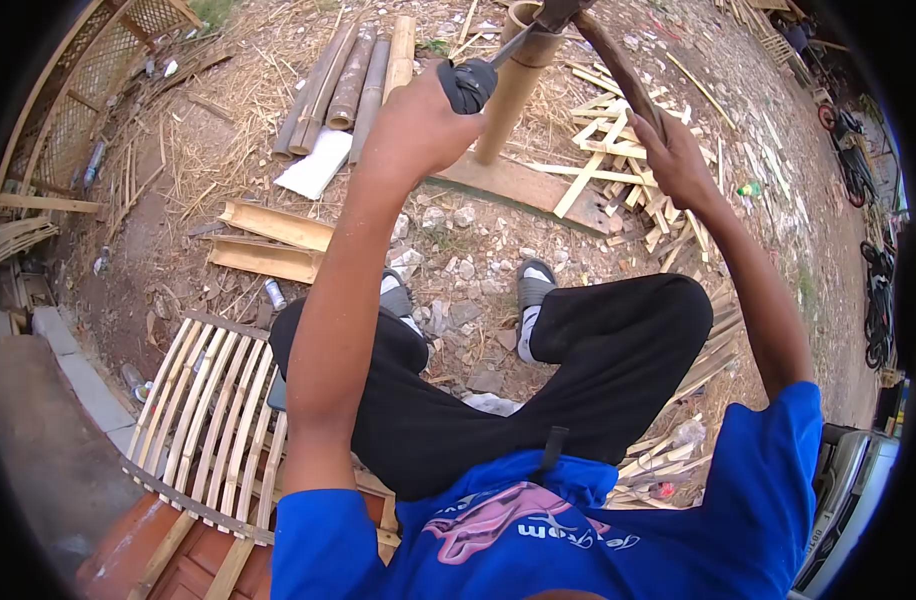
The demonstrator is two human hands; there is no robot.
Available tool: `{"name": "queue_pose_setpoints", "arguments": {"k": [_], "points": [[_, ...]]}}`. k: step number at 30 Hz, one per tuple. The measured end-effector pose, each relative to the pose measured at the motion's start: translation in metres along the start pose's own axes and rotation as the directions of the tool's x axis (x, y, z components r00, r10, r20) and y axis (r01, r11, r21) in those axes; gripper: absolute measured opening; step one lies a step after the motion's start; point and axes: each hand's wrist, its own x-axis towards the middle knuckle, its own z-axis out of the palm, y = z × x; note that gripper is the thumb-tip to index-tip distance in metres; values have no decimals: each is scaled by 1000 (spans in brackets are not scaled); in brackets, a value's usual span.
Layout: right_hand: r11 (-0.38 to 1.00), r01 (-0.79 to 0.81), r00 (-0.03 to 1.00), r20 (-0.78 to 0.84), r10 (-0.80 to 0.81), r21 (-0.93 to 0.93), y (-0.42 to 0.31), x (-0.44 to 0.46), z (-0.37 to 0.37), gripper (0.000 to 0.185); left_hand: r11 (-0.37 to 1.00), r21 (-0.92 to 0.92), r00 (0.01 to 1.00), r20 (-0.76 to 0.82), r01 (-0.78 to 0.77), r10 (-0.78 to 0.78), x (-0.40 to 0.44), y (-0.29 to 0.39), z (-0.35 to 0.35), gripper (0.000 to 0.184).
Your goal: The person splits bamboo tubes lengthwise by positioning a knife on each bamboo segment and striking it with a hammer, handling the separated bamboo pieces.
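My left hand [418, 130] is closed around the black-wrapped handle of a knife [468, 86]. The blade reaches up and right to the top of an upright bamboo pole [516, 105], which stands on a flat wooden board [523, 187]. In my right hand [676, 165] is the wooden handle of a hammer [621, 68]. The dark hammer head is at the frame's top edge, over the blade and the pole's upper end; whether it touches the blade I cannot tell.
Bamboo poles [356, 75] lie beyond my left hand, near a white sheet [315, 165]. Split bamboo halves [268, 243] rest closer. Cut strips [628, 150] are heaped at right. A slatted bamboo panel [208, 410] lies at lower left. Motorbikes [850, 155] stand far right.
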Motion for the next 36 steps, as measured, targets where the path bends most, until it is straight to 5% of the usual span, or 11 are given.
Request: {"name": "queue_pose_setpoints", "arguments": {"k": [2, 4, 12, 16, 27, 29, 31, 33, 34, 36], "points": [[999, -53, 998, 27, 53, -7, -8, -3, 2, 51, 999, -31, 997, -79, -25, 23, 11, -37, 47, 50], [997, 49, 998, 29, -48, -54, 16, -5, 18, 49, 998, 4, 998, 7, 60, -60, 9, -32, 63, 52], [973, -12, 1000, -3, 13, 231, -8, -22, -14, 46, 996, -55, 996, -47, 70, -72, 11, -7, 9, 40], [979, 51, 998, -48, -43, 198, -19, -26, -33, 43, 994, -25, 993, 57, 107, -106, 1, 11, -36, 43], [982, 98, 994, -68, -88, 163, -27, -16, -18, 48, 995, 61, 997, -1, 83, -83, -6, 19, -38, 45], [944, 280, 939, -255, -231, 175, -34, -12, -30, 49, 999, 18, 999, 10, 39, -39, 0, 12, -32, 44], [939, 259, 954, -212, -212, 228, -56, -12, -63, 51, 999, 48, 999, -45, -6, 8, 2, 5, -22, 38], [825, 395, 899, -355, -256, 404, -56, -1, -76, 47, 998, 59, 999, -44, -11, 13, 2, 5, -20, 36], [842, 345, 860, -498, -108, 414, -101, -13, -70, 35, 999, 50, 1000, -12, 11, -11, 2, 9, -22, 36], [910, 281, 904, -403, -144, 304, -71, -3, -52, 42, 998, 51, 999, 17, 36, -37, 1, 12, -22, 36]]}}
